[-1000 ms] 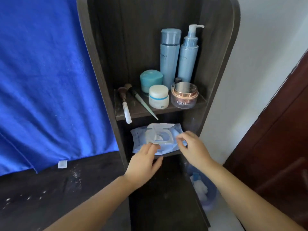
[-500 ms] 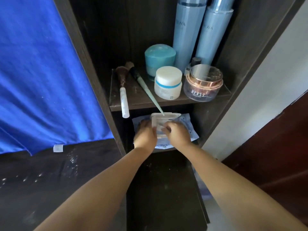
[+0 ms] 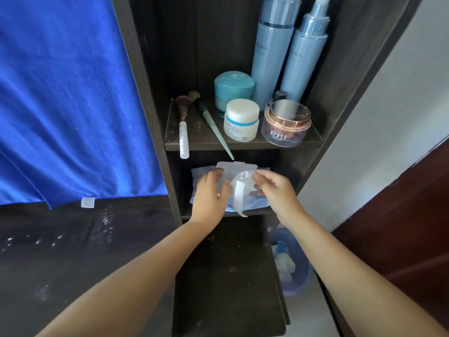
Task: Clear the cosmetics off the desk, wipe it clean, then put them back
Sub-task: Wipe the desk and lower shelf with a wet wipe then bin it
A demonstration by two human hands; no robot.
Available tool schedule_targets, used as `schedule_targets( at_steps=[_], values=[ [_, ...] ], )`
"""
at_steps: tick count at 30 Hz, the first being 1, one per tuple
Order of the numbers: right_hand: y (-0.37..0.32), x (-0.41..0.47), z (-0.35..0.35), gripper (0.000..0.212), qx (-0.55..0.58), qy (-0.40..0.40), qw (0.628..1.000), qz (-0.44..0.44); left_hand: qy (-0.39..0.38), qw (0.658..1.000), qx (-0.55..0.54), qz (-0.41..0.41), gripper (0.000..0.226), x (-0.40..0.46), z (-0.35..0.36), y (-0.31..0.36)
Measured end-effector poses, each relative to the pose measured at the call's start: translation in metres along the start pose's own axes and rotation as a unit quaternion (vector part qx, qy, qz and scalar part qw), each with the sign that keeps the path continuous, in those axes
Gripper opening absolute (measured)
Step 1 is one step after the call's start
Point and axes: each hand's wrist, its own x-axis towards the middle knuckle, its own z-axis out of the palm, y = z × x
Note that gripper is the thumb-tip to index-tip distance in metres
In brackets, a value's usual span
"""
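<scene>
A blue pack of wet wipes (image 3: 257,206) lies on the lower shelf with its white lid (image 3: 233,167) flipped up. My left hand (image 3: 210,195) presses flat on the pack. My right hand (image 3: 274,188) pinches a white wipe (image 3: 239,193) that sticks out of the opening. On the shelf above stand two tall light-blue bottles (image 3: 269,57), a teal jar (image 3: 233,90), a white jar (image 3: 241,119), a rose-gold-lidded jar (image 3: 286,122) and two makeup brushes (image 3: 183,127).
The dark wooden shelf unit (image 3: 150,93) rises from a dusty dark desk (image 3: 73,251). A blue cloth (image 3: 60,93) hangs at the left. A blue waste bin (image 3: 291,261) with tissues sits on the floor at the right, beside a white wall and a brown door (image 3: 401,227).
Both hands reached onto the wipes pack. The right hand has now drawn a white wipe partly out while the left holds the pack down. The view has moved closer.
</scene>
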Motion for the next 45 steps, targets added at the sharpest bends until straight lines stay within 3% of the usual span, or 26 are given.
schedule_targets(
  at_steps=[2, 3, 5, 8, 11, 14, 17, 21, 24, 26, 28, 30, 31, 34, 37, 40, 42, 43, 45],
  values=[
    [-0.007, -0.009, 0.005, 0.018, 0.014, -0.040, 0.999, -0.017, -0.114, 0.984, -0.121, -0.057, 0.026, -0.018, -0.013, 0.007],
    [-0.010, -0.014, 0.008, 0.021, 0.025, -0.065, 0.997, -0.020, -0.172, 0.958, -0.202, -0.110, 0.033, -0.024, -0.022, 0.009],
    [-0.015, -0.024, 0.017, 0.027, 0.063, -0.119, 0.991, -0.012, -0.211, 0.920, -0.283, -0.168, 0.046, -0.034, -0.039, 0.000],
    [-0.019, -0.036, 0.037, 0.033, 0.103, -0.182, 0.978, 0.026, -0.173, 0.938, -0.264, -0.144, 0.035, -0.049, -0.069, -0.013],
    [-0.019, -0.053, 0.065, 0.023, 0.132, -0.229, 0.961, 0.089, -0.111, 0.947, -0.258, -0.154, 0.022, -0.063, -0.097, -0.027],
    [-0.008, -0.073, 0.100, 0.026, 0.030, -0.264, 0.959, 0.099, -0.062, 0.955, -0.223, -0.187, 0.014, -0.078, -0.123, -0.050],
    [0.005, -0.098, 0.139, 0.013, -0.049, -0.253, 0.957, 0.135, -0.025, 0.945, -0.200, -0.258, 0.017, -0.093, -0.152, -0.083],
    [0.038, -0.130, 0.180, 0.021, -0.080, -0.223, 0.938, 0.253, 0.013, 0.927, -0.167, -0.336, 0.017, -0.106, -0.189, -0.146],
    [0.065, -0.162, 0.206, 0.031, -0.192, -0.187, 0.926, 0.267, -0.042, 0.929, -0.138, -0.340, 0.012, -0.111, -0.201, -0.183],
    [0.079, -0.185, 0.217, 0.048, -0.349, -0.164, 0.898, 0.212, -0.081, 0.942, -0.092, -0.313, 0.016, -0.117, -0.202, -0.197],
    [0.086, -0.201, 0.227, 0.055, -0.529, -0.094, 0.843, 0.043, -0.079, 0.962, -0.013, -0.260, 0.022, -0.125, -0.208, -0.205],
    [0.087, -0.200, 0.240, 0.051, -0.542, -0.089, 0.828, -0.115, -0.064, 0.979, 0.063, -0.183, 0.021, -0.138, -0.224, -0.213],
    [0.090, -0.195, 0.247, 0.050, -0.525, -0.133, 0.823, -0.168, -0.060, 0.982, 0.104, -0.144, 0.022, -0.147, -0.234, -0.220],
    [0.105, -0.172, 0.277, 0.065, -0.518, -0.235, 0.805, -0.168, -0.045, 0.971, 0.224, -0.071, 0.030, -0.171, -0.267, -0.249],
    [0.116, -0.163, 0.330, 0.060, -0.564, -0.161, 0.801, -0.120, -0.012, 0.951, 0.299, -0.071, 0.044, -0.184, -0.301, -0.280],
    [0.105, -0.183, 0.398, 0.058, -0.531, -0.178, 0.800, -0.217, 0.020, 0.940, 0.322, -0.110, 0.042, -0.189, -0.323, -0.302],
    [0.099, -0.205, 0.422, 0.055, -0.512, -0.250, 0.761, -0.311, 0.018, 0.935, 0.332, -0.124, 0.043, -0.190, -0.326, -0.307],
    [0.102, -0.209, 0.420, 0.054, -0.512, -0.279, 0.738, -0.341, 0.010, 0.932, 0.341, -0.122, 0.043, -0.189, -0.326, -0.308],
    [0.113, -0.197, 0.391, 0.051, -0.521, -0.281, 0.725, -0.352, -0.003, 0.926, 0.359, -0.114, 0.046, -0.189, -0.324, -0.308]
  ],
)
